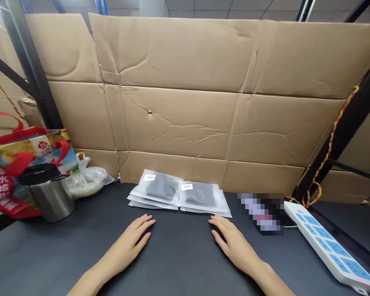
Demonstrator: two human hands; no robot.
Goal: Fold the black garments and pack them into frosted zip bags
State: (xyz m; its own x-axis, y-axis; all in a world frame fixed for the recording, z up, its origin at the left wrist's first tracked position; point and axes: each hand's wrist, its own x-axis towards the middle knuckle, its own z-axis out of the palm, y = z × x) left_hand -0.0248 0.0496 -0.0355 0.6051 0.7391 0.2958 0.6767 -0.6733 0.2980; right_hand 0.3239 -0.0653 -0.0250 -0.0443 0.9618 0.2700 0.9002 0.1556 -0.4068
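My left hand (pixel 130 239) lies flat on the dark table (pixel 175 263), fingers stretched out and holding nothing. On the other side, my right hand (pixel 231 240) rests the same way, palm down with its thumb apart. Just beyond the fingertips are two side-by-side stacks of frosted plastic bags, the left stack (pixel 138 193) and the right stack (pixel 221 201). Dark folded contents show through the plastic, and each top bag bears a white barcode label. The right fingertips are very close to the right stack's front edge; whether they touch it I cannot tell.
At left stand a steel tumbler (pixel 54 201) with a black lid, a red carrier bag (pixel 6 181) and a knotted clear plastic bag (pixel 88 181). A pixelated item (pixel 265 213) and a white power strip (pixel 329 246) lie at right. A cardboard panel (pixel 179 107) walls off the back.
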